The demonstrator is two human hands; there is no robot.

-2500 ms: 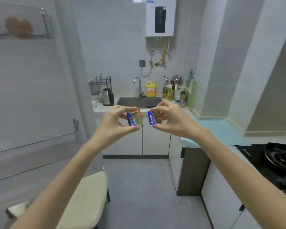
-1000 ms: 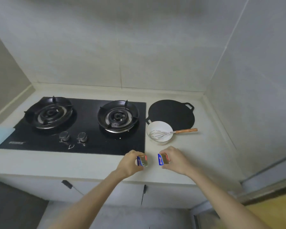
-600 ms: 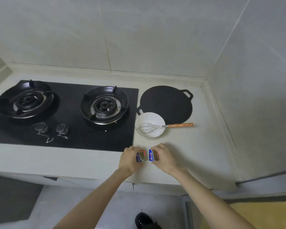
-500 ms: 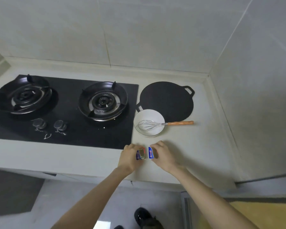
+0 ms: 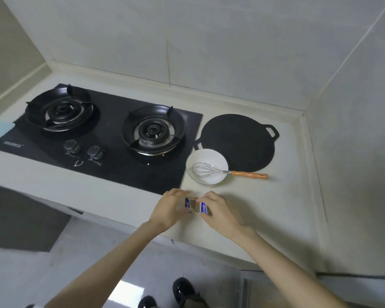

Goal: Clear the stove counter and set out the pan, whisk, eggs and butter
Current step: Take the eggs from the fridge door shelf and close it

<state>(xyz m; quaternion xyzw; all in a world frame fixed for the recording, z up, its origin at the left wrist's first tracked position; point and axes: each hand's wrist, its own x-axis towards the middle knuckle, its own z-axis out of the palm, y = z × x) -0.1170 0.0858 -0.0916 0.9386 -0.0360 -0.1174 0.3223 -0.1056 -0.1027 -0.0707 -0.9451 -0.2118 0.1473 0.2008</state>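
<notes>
Left hand (image 5: pixel 169 211) and right hand (image 5: pixel 221 213) each pinch a small blue-and-red butter portion (image 5: pixel 188 203), side by side between them, low at the pale worktop (image 5: pixel 280 210). We judge both light, soft, slippery: grip the rims.

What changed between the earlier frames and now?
Both hands carried butter from mid-kitchen down to the counter: the left hand pinches the left butter packet, the right hand the right butter packet, now drawn close together. Neither grip released. The pan, bowl and whisk stayed put.
</notes>
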